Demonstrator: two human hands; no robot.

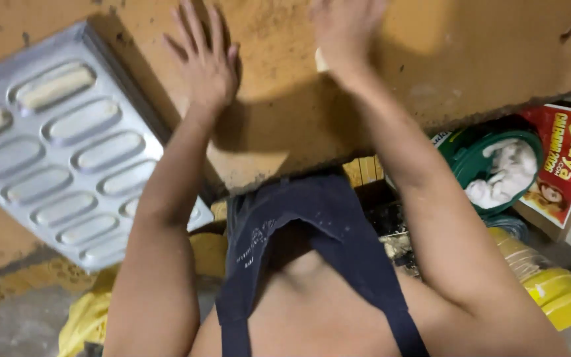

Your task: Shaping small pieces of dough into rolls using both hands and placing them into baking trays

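Note:
My left hand (205, 61) lies flat on the brown floured table (279, 125), fingers spread, nothing in it. My right hand (343, 30) is blurred over the table's far part, pressing on a pale piece of dough (320, 61) that shows only at its edge under the palm. At the left sits a metal baking tray (67, 142) with oblong moulds. Two moulds at its far end hold pale dough pieces (55, 87); the others are bare. My dark apron (312, 244) hangs below the table edge.
Below the table on the right stand a green bucket (497, 168) holding white lumps, a red printed carton (566, 158) and yellow bags (550, 287). A yellow cloth (87, 317) lies on the floor at lower left.

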